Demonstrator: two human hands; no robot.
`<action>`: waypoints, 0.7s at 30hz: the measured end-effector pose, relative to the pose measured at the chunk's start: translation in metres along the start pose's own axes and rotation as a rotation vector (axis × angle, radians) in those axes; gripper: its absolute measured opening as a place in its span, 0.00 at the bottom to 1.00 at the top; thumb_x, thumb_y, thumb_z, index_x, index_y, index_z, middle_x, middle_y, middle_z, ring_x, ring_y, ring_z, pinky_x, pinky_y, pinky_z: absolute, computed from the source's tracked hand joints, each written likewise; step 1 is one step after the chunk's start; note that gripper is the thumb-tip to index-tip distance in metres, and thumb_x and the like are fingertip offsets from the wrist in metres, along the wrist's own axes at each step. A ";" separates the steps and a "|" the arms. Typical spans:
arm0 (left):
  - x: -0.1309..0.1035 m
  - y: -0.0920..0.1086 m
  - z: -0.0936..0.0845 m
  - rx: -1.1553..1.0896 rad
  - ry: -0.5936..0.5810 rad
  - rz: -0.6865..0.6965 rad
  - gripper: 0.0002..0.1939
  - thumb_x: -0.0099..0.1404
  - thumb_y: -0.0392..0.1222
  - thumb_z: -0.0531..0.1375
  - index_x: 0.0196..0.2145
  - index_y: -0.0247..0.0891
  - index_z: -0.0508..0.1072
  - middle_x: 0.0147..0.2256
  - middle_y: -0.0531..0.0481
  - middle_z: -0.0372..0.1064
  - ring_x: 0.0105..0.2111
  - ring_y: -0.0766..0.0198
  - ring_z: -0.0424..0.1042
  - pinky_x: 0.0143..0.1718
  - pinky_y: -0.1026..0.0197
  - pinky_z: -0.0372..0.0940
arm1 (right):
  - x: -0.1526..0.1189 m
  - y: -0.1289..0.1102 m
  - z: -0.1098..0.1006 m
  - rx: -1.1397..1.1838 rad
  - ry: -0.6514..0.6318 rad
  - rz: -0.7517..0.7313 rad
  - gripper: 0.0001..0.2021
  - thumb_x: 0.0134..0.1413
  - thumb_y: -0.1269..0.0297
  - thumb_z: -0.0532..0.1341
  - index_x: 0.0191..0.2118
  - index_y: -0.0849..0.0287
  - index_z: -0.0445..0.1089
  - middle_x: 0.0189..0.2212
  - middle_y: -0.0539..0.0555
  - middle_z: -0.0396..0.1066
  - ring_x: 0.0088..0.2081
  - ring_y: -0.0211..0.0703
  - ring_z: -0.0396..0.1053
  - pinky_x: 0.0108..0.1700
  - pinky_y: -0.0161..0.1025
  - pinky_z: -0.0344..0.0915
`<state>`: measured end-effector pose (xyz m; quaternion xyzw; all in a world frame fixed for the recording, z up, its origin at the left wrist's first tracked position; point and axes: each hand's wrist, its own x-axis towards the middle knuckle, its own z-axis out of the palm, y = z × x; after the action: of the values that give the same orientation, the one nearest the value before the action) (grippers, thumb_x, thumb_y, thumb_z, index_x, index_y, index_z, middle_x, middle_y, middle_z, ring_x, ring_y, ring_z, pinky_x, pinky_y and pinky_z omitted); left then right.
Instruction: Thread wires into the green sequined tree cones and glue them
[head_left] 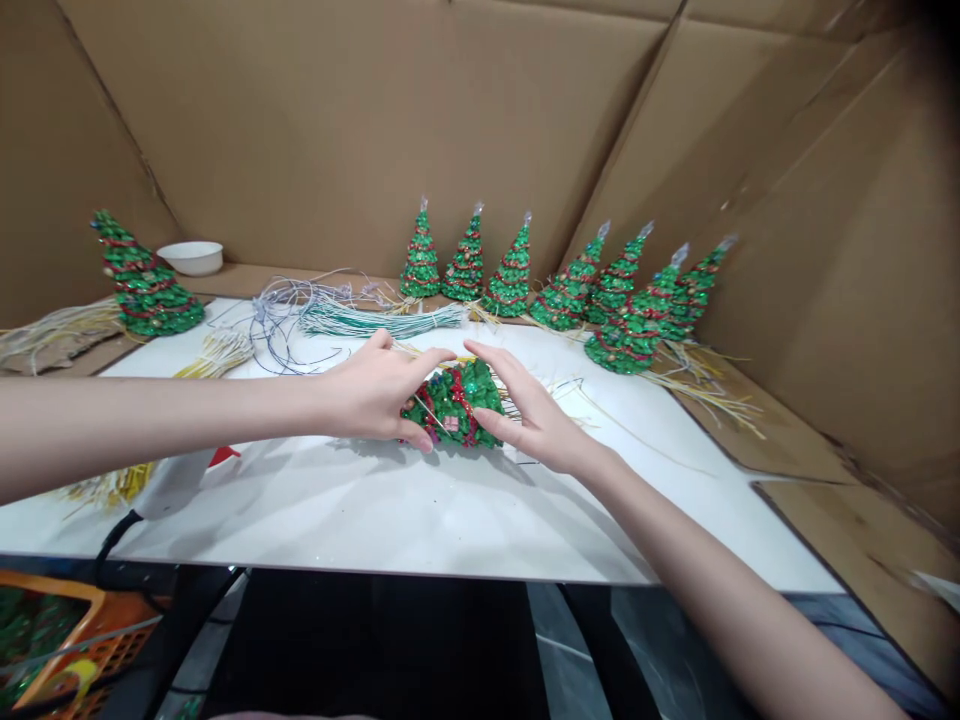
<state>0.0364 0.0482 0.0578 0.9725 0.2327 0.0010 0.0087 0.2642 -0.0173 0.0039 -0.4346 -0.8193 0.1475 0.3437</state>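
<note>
A green decorated Christmas tree (452, 405) with red garland lies on its side on the white table (420, 520). My left hand (382, 390) is closed round its left end, thumb below and fingers above, with a thin pale strand crossing the tree beside it. Over the right end, my right hand (525, 410) holds the tree between thumb and fingers. Thin wires stick out past that end, partly behind my right hand. Behind my hands lies a bundle of green and white wires (382, 318).
Several decorated trees (510, 270) stand at the back and right; another (146, 280) stands left near a white bowl (192, 258). A white tool (174, 485) with a black cord and yellow wire bundles lie left. An orange basket (112, 640) sits below. Cardboard walls (375, 130) enclose the table.
</note>
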 end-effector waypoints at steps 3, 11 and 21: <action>0.001 -0.002 0.007 0.010 -0.007 -0.015 0.47 0.57 0.61 0.65 0.64 0.34 0.52 0.40 0.42 0.78 0.43 0.47 0.74 0.43 0.55 0.47 | 0.000 0.000 -0.001 -0.066 -0.007 0.039 0.32 0.62 0.49 0.56 0.68 0.51 0.49 0.67 0.60 0.53 0.67 0.54 0.52 0.66 0.58 0.52; 0.002 -0.003 0.005 0.045 -0.016 0.006 0.39 0.60 0.57 0.63 0.62 0.35 0.58 0.39 0.43 0.79 0.39 0.49 0.75 0.42 0.55 0.48 | 0.001 0.002 -0.002 -0.137 -0.082 0.000 0.33 0.65 0.47 0.50 0.70 0.55 0.43 0.67 0.65 0.52 0.67 0.58 0.52 0.65 0.61 0.53; 0.001 -0.003 0.003 0.009 -0.019 -0.001 0.40 0.60 0.58 0.63 0.63 0.35 0.58 0.40 0.42 0.79 0.40 0.51 0.75 0.42 0.55 0.48 | 0.004 0.000 -0.010 -0.230 -0.193 -0.001 0.37 0.65 0.45 0.46 0.71 0.59 0.34 0.69 0.67 0.46 0.69 0.63 0.47 0.65 0.68 0.49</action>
<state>0.0355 0.0516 0.0546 0.9724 0.2332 -0.0091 0.0065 0.2698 -0.0141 0.0128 -0.4546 -0.8602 0.0937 0.2113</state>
